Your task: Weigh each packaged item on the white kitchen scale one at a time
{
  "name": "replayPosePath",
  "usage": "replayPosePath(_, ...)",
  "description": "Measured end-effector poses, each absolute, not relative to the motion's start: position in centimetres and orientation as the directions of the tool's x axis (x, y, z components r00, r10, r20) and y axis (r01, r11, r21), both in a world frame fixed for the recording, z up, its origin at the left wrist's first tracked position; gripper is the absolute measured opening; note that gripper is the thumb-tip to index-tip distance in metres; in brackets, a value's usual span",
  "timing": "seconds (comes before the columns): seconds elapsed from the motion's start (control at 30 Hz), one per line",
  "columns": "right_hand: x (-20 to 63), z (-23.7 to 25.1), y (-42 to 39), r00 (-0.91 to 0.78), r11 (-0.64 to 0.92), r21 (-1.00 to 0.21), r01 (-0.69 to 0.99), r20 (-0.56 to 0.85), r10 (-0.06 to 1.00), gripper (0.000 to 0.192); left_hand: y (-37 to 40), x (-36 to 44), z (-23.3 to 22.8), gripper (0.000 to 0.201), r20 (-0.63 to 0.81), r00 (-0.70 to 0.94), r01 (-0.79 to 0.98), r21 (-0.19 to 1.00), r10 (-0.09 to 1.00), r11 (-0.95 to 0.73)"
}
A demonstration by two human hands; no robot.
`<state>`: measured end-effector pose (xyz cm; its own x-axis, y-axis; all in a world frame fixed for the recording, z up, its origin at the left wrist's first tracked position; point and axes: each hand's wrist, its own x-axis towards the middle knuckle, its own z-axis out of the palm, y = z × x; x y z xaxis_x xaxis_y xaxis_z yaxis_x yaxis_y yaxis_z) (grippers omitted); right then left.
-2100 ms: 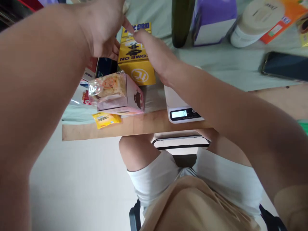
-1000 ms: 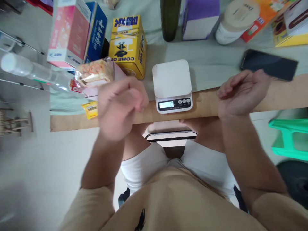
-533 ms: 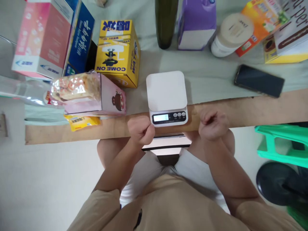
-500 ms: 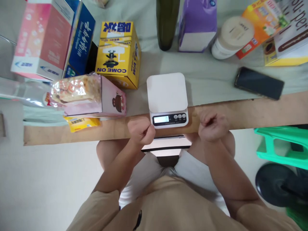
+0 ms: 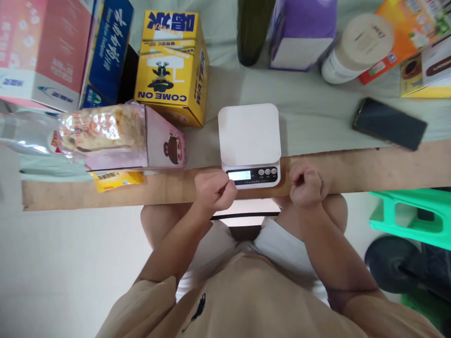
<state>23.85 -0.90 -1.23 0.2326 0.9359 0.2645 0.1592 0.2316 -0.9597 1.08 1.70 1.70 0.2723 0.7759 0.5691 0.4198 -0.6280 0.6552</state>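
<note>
Both hands rest curled into loose fists, each grip empty, on the counter [image 5: 369, 166] edge. The left hand [image 5: 214, 190] and right hand [image 5: 306, 183] flank the white scale [image 5: 249, 136], just beside its display end.

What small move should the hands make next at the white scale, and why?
Probably the left hand should reach for the nearest item, the pink box, and set it on the white scale. The scale's platform is bare, its display is lit, and both the left hand and the right hand rest curled and hold nothing at the wooden table edge.
</note>
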Motion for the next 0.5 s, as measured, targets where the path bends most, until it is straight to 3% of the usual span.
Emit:
replayPosePath(0.17, 23.7, -1.2, -0.7, 0.226, 0.223, -0.955, 0.197, 0.265, 0.937, 0.027, 1.8, 1.2, 1.6, 0.040, 0.559, 0.260, 0.418, 0.670, 0.788, -0.613)
replayPosePath(0.3, 23.4, -0.9, -0.4, 0.232, 0.207, -0.950, 0.235, 0.261, 0.937, 0.026, 1.7, 1.3, 1.2, 0.039, 0.551, 0.223, 0.415, 0.693, 0.804, -0.590)
replayPosePath(0.5, 23.3, -0.2, 0.2, 0.197, 0.147, -0.931, 0.335, 0.222, 0.955, 0.033, 1.3, 1.5, 0.7, 0.041, 0.223, 0.087, 0.327, 0.914, 0.971, -0.239)
